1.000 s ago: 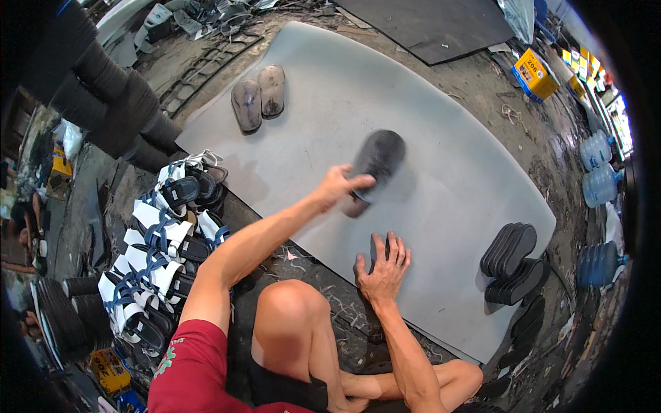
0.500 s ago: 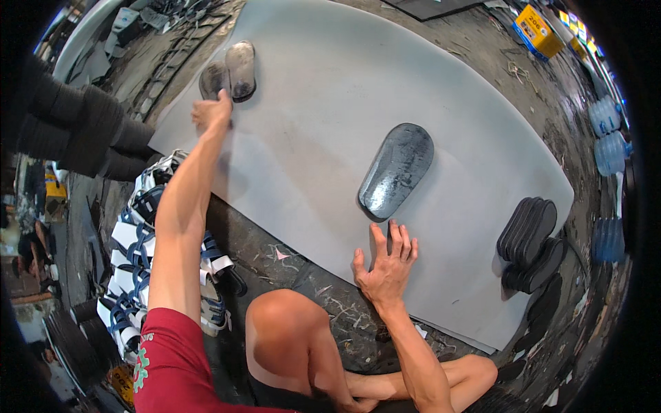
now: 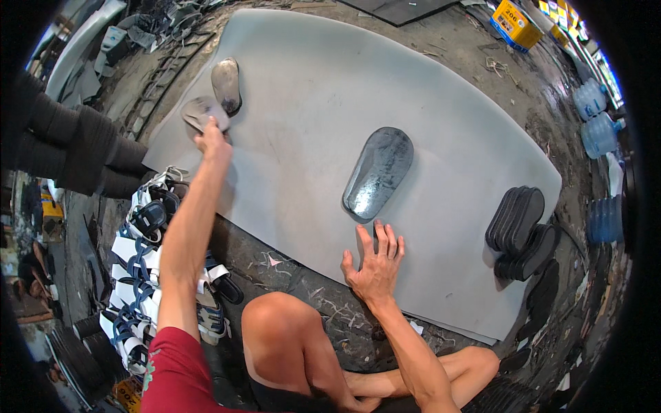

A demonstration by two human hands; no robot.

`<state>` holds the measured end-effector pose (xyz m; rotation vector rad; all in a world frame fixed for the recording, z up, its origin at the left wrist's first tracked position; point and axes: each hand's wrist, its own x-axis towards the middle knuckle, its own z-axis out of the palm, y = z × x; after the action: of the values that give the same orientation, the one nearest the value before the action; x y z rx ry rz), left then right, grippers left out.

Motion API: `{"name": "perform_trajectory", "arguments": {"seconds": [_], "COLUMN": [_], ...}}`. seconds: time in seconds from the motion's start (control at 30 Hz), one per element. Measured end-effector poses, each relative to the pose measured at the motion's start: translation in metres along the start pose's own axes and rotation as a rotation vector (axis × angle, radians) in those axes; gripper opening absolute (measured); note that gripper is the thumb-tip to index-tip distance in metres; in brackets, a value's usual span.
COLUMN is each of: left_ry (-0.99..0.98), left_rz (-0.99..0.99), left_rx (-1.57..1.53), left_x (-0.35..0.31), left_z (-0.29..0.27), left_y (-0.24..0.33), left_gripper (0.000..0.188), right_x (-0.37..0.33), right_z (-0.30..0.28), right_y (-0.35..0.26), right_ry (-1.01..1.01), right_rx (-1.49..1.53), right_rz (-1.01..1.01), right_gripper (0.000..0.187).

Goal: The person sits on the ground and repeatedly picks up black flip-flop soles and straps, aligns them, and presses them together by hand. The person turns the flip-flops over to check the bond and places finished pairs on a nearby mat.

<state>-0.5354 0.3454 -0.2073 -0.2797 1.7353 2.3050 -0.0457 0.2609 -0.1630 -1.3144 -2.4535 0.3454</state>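
Currently left hand point(image 3: 212, 141) pinches the near grey sole-shaped template point(image 3: 201, 111) at the big grey rubber sheet's point(image 3: 303, 89) far-left corner; lift it flat. Right hand point(image 3: 375, 261) splayed, empty, pressing the sheet beside the dark glossy sole point(image 3: 379, 172).

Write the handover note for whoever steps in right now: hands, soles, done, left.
Left hand: stretched to the grey sheet's far corner, gripping one of two grey soles; the second lies beside it.
Right hand: open, flat on the sheet's near edge.
Done: one dark shiny sole laid flat mid-sheet.
Left: the far pair, plus the black sole stack at the right.
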Motion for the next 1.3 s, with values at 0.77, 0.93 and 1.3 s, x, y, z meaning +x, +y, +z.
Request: {"name": "perform_trajectory", "arguments": {"seconds": [0.77, 0.93, 1.3], "left_ry": [-0.124, 0.004, -0.853], "left_rz": [0.619, 0.709, 1.142], "left_rx": [1.466, 1.238, 0.655], "left_x": [0.035, 0.049, -0.292], "left_z": [0.068, 0.043, -0.032], "left_y": [-0.021, -0.025, 0.135], "left_gripper": [0.097, 0.073, 0.057], "right_x": [0.003, -0.001, -0.006], "right_z": [0.001, 0.0, -0.01], "right_y": [0.008, 0.002, 0.015], "right_ry": [-0.03, -0.023, 0.044], "right_rx": [0.011, 0.061, 0.173], "right_rz": [0.013, -0.013, -0.031], "right_gripper": [0.061, 0.061, 0.061]}}
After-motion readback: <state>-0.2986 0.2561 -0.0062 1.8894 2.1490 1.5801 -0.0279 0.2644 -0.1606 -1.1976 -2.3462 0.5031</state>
